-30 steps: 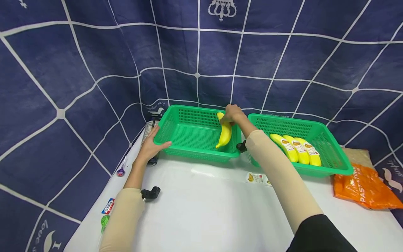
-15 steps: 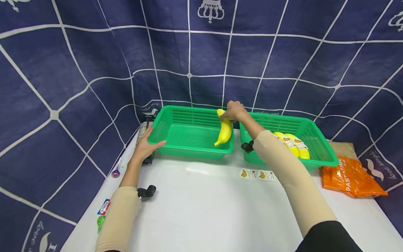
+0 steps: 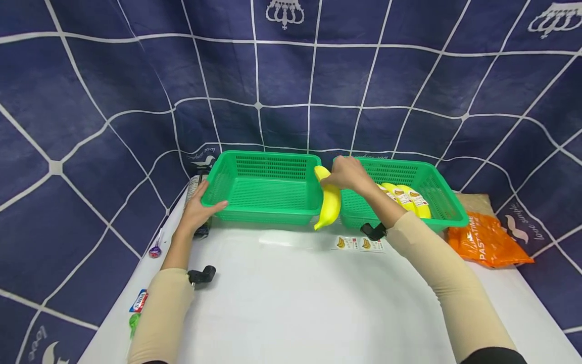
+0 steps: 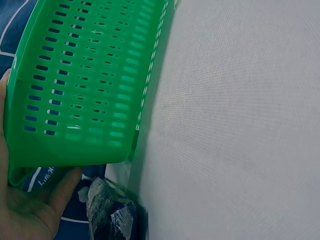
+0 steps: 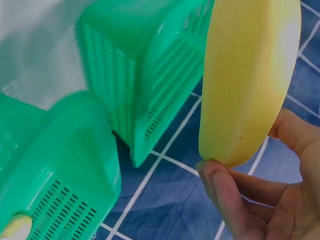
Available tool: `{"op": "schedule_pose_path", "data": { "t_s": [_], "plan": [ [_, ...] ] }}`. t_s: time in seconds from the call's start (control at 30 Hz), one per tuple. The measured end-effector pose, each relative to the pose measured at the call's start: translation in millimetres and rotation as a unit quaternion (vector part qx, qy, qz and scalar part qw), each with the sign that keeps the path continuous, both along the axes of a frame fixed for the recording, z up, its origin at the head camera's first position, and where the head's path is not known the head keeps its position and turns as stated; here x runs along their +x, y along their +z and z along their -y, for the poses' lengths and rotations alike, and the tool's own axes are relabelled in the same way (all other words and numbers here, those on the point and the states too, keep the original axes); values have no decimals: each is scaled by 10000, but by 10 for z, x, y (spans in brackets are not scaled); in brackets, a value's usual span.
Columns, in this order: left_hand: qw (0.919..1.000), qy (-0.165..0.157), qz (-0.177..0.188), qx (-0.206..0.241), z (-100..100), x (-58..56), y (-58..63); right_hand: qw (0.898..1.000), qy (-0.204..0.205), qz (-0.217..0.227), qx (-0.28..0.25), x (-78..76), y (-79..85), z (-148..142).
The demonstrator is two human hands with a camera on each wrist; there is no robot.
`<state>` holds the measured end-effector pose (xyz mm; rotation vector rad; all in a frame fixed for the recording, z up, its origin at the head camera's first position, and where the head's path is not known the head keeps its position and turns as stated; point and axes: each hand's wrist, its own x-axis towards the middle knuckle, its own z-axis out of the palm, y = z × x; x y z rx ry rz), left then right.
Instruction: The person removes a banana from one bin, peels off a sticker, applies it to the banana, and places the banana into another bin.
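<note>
My right hand (image 3: 349, 174) pinches a yellow banana (image 3: 329, 205) near its upper end. In the right wrist view, fingertips and thumb hold one end of the banana (image 5: 245, 85), and no label shows on the side seen there. The banana hangs upright over the gap between two green plastic baskets, in front of the left basket's right end. My left hand (image 3: 195, 210) grips the left corner of the left basket (image 3: 259, 216), its thumb along the rim. In the left wrist view, other fingers lie under the rim of this basket (image 4: 75, 145).
Several labelled bananas (image 3: 406, 199) lie in the right basket (image 3: 443, 222). Two banana stickers (image 3: 359, 243) lie on a strip on the white table (image 3: 282, 298). An orange bag (image 3: 488, 242) is at right, a lollipop (image 3: 155, 251) at left. A dark wrapped item (image 4: 112, 212) stands beside the left basket.
The banana in my right hand has moved rightward out of the left basket to the gap between baskets. My left hand has stayed at the basket's corner. The head view has shifted to the right.
</note>
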<state>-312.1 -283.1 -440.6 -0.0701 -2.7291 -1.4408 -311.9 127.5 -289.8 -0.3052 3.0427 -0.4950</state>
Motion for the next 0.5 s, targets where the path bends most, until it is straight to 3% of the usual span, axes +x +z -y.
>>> {"op": "schedule_pose_path", "data": {
  "t_s": [0.27, 0.5],
  "plan": [
    [10000, -6, -20, 25, -7, -9, -12, 9999, -44, 48, -141, 484, -129, -156],
    [9999, 7, -21, 103, -21, -12, -18, 9982, -308, 357, -360, 844, -478, -229]
  ]
}}
